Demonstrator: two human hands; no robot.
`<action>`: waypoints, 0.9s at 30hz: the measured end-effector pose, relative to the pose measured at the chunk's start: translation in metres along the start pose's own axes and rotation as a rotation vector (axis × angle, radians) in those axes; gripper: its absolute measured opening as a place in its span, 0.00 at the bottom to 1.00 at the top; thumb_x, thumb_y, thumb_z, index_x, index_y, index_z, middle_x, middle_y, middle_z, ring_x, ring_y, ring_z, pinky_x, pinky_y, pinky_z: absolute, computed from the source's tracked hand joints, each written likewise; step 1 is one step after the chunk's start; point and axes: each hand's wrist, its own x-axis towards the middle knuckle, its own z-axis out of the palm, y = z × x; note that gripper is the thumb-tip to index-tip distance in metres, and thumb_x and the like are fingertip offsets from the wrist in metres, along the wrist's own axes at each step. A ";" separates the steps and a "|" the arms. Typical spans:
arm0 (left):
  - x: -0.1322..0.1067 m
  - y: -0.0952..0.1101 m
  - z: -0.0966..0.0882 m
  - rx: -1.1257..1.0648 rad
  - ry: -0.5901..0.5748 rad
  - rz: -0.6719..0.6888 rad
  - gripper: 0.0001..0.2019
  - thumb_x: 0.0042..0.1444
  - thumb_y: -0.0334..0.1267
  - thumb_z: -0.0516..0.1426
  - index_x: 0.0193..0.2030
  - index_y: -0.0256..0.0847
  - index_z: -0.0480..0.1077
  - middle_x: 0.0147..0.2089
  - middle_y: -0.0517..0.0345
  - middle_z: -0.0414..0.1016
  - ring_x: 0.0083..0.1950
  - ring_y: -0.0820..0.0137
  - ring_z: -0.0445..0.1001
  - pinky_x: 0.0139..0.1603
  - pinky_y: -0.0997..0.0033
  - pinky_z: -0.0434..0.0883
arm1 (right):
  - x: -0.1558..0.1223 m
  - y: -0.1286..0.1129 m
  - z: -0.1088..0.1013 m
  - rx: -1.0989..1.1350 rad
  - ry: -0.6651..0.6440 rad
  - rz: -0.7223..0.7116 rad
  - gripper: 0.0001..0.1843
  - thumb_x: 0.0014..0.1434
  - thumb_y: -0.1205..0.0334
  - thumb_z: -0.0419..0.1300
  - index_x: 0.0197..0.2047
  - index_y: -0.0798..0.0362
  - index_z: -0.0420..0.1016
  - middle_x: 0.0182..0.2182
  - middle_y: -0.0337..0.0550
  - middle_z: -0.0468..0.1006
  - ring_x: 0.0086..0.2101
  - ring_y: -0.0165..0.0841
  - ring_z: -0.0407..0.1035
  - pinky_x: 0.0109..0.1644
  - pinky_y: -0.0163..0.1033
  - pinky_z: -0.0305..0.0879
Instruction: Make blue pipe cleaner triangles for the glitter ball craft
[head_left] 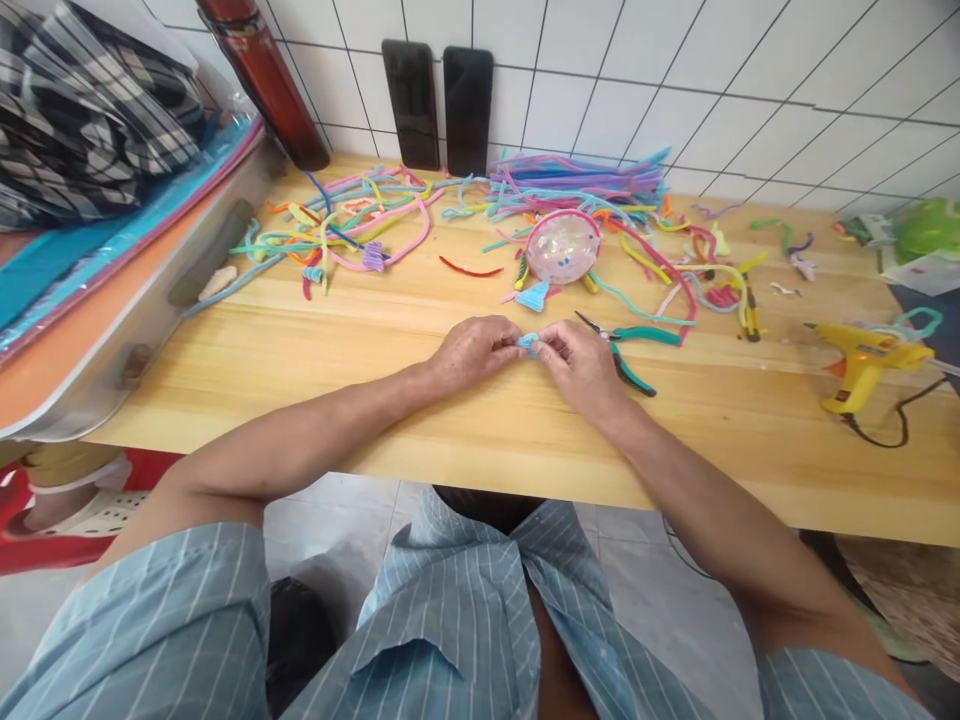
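Note:
Between the fingertips of both hands is a small folded light-blue pipe cleaner piece (528, 345), held just above the table. My left hand (480, 352) pinches its left end, and my right hand (581, 360) grips the right end; the fingers partly cover it. Just beyond them lies a light-blue fan-shaped pipe cleaner piece (532, 296). Behind that sits a round clear dish with a pink rim (564, 247), with small bits inside. Pliers with green handles (637, 335) rest open beside my right hand.
Loose coloured pipe cleaners (360, 225) spread along the back, with a purple-blue bundle (585, 185) by the tiled wall. Two phones (467, 110) lean there near a red flask (266, 85). A yellow glue gun (855, 365) stands right; a plastic bin (150, 325) is left.

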 end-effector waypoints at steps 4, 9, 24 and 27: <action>-0.001 -0.003 0.000 0.044 -0.014 0.068 0.09 0.70 0.38 0.61 0.40 0.39 0.82 0.36 0.54 0.82 0.39 0.67 0.78 0.41 0.70 0.67 | -0.001 0.000 -0.001 0.024 -0.017 0.016 0.12 0.71 0.54 0.65 0.35 0.47 0.76 0.31 0.40 0.80 0.31 0.36 0.71 0.41 0.42 0.66; 0.000 -0.004 0.002 0.016 -0.003 0.057 0.11 0.70 0.41 0.61 0.36 0.40 0.79 0.33 0.55 0.79 0.36 0.68 0.74 0.38 0.70 0.63 | -0.004 -0.002 0.000 0.048 -0.022 0.098 0.14 0.71 0.49 0.64 0.35 0.46 0.75 0.30 0.41 0.80 0.32 0.36 0.71 0.40 0.43 0.67; -0.002 0.019 -0.007 -0.429 -0.060 -0.040 0.18 0.69 0.54 0.61 0.41 0.40 0.76 0.36 0.57 0.78 0.36 0.70 0.72 0.39 0.70 0.68 | -0.001 -0.018 -0.005 0.474 -0.010 0.427 0.25 0.61 0.35 0.72 0.33 0.48 0.77 0.23 0.34 0.74 0.24 0.30 0.66 0.30 0.39 0.64; -0.001 0.019 -0.005 -0.538 -0.084 -0.078 0.20 0.71 0.55 0.59 0.39 0.39 0.77 0.34 0.58 0.77 0.36 0.71 0.72 0.40 0.71 0.69 | 0.000 -0.021 -0.005 0.482 0.004 0.454 0.27 0.59 0.32 0.73 0.32 0.47 0.75 0.21 0.33 0.73 0.22 0.30 0.64 0.28 0.38 0.64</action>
